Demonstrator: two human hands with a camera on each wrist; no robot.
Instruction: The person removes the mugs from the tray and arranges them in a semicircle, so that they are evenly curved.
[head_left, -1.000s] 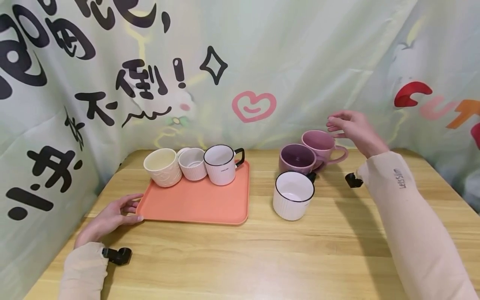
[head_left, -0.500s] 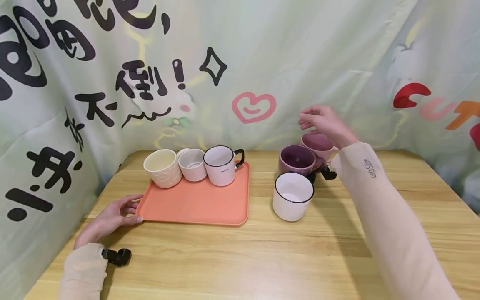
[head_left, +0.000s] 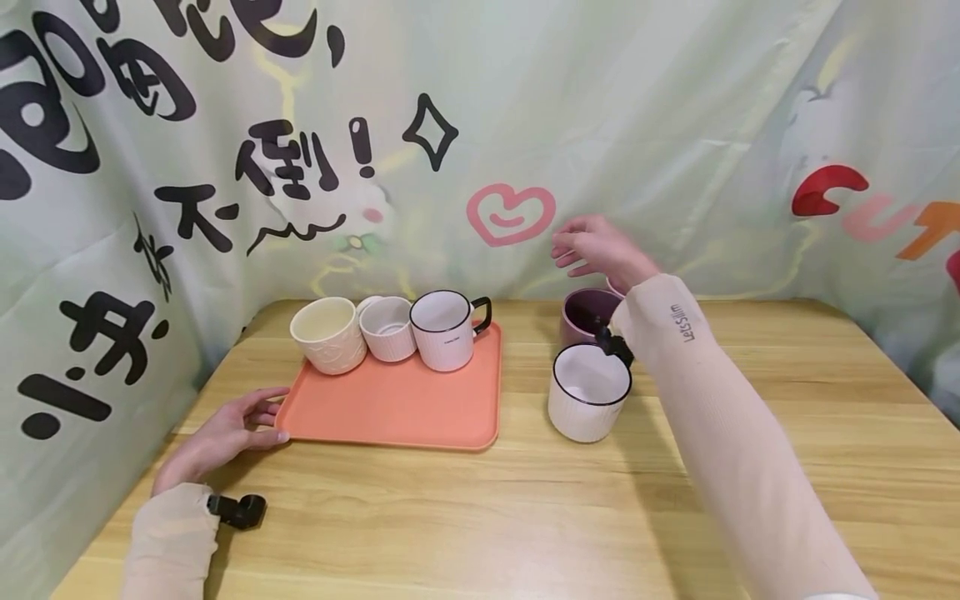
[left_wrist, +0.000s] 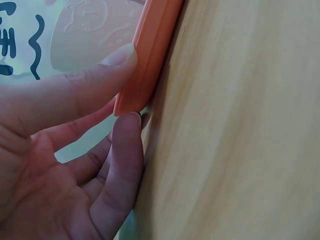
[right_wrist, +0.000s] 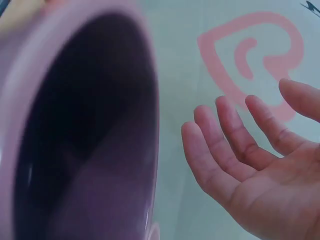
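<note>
My left hand (head_left: 221,437) grips the near left corner of an orange tray (head_left: 397,408). In the left wrist view, its thumb lies on the tray's edge (left_wrist: 152,60) with fingers beside and under it. My right hand (head_left: 600,250) hovers with loosely spread fingers above and behind a dark purple mug (head_left: 579,317), holding nothing. A lighter mauve mug (head_left: 617,287) is mostly hidden by the right wrist and sleeve. A purple mug's mouth (right_wrist: 100,150) fills the left of the right wrist view, apart from the fingers. In front stands a white ribbed mug (head_left: 581,412) with a black rim.
Along the tray's back edge stand a cream embossed cup (head_left: 330,343), a small white ribbed cup (head_left: 390,337) and a white mug (head_left: 444,342) with a black handle. A printed curtain (head_left: 645,125) hangs right behind the wooden table (head_left: 450,517).
My right hand has moved left, from beside the mauve mug to above the dark purple one, its sleeve now covering much of the mauve mug. My left hand and the tray stay put.
</note>
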